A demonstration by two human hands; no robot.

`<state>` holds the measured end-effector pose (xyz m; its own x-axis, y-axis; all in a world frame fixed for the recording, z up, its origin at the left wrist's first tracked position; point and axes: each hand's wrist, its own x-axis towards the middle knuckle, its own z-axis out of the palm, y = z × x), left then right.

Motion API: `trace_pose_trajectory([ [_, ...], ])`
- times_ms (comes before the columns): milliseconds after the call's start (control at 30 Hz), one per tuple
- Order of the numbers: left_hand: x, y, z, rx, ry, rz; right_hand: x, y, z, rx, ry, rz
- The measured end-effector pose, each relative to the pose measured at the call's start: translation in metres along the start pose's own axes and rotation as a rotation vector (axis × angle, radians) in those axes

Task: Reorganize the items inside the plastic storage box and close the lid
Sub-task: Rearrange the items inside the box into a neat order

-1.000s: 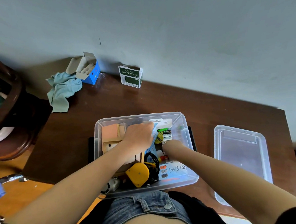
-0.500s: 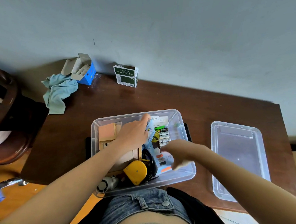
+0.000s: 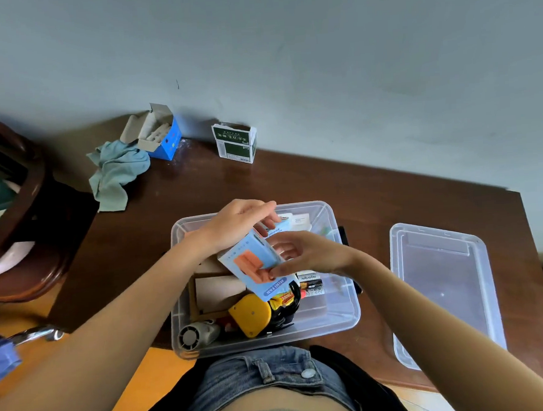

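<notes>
I'm mid-sort: my left hand [image 3: 233, 223] and right hand [image 3: 308, 254] both grasp the pale-blue mini fan carton [image 3: 254, 263], tilted just above the storage box [image 3: 343, 315]. Inside the box lie a yellow tape measure [image 3: 250, 314], batteries [image 3: 311, 287], wooden pieces [image 3: 218, 291] and a small grey fan [image 3: 198, 333]. The lid [image 3: 444, 290] lies right of the box, not yet fitted.
</notes>
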<state>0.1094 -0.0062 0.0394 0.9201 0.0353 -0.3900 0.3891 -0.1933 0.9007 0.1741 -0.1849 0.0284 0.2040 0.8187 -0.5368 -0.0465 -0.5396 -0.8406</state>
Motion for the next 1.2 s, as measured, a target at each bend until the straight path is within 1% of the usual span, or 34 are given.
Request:
trace_pose_trajectory([
  [100,-0.012,-0.001,-0.015,0.128,-0.175,-0.039,0.008,-0.003,0.008,-0.051,-0.028,-0.017],
  [167,-0.019,-0.005,-0.022,0.227,-0.311,-0.045,0.013,-0.003,0.012,-0.144,0.009,-0.052],
  [200,-0.022,-0.006,-0.024,0.286,-0.352,-0.04,0.016,-0.003,0.013,-0.159,0.047,-0.072],
  [267,-0.027,-0.011,-0.027,0.446,-0.379,-0.037,0.018,0.001,0.016,-0.105,0.1,-0.097],
  [333,-0.03,-0.016,-0.026,0.576,-0.403,-0.049,0.015,0.006,0.017,-0.051,0.111,-0.11],
  [400,-0.033,-0.023,-0.023,0.608,-0.427,-0.059,0.011,0.013,0.012,0.006,0.131,-0.101],
  [467,-0.036,-0.027,-0.022,0.603,-0.396,-0.086,0.005,0.019,0.004,0.05,0.233,-0.056],
  [533,-0.038,-0.028,-0.022,0.61,-0.369,-0.105,0.002,0.025,-0.005,-0.077,0.326,0.066],
  [567,-0.038,-0.027,-0.021,0.634,-0.361,-0.11,0.001,0.028,-0.008,-0.191,0.308,0.147],
  [633,-0.037,-0.024,-0.019,0.689,-0.353,-0.117,0.001,0.033,-0.007,-0.396,0.169,0.257],
  [700,-0.036,-0.022,-0.016,0.701,-0.355,-0.133,0.001,0.037,0.0,-0.473,0.02,0.306],
  [767,-0.039,-0.023,-0.017,0.672,-0.349,-0.145,0.003,0.039,0.009,-0.474,-0.071,0.341],
  [800,-0.04,-0.024,-0.019,0.653,-0.341,-0.146,0.004,0.041,0.012,-0.48,-0.084,0.343],
  [900,-0.047,-0.025,-0.028,0.544,-0.277,-0.127,0.006,0.045,0.015,-0.495,-0.039,0.311],
  [1033,-0.044,-0.021,-0.039,0.176,-0.05,-0.053,0.006,0.044,0.009,-0.31,0.145,0.292],
  [1167,-0.03,-0.015,-0.036,-0.086,0.148,0.025,0.011,0.038,0.005,-0.325,0.445,0.235],
  [1200,-0.026,-0.016,-0.034,-0.13,0.186,0.027,0.013,0.037,0.005,-0.336,0.488,0.229],
])
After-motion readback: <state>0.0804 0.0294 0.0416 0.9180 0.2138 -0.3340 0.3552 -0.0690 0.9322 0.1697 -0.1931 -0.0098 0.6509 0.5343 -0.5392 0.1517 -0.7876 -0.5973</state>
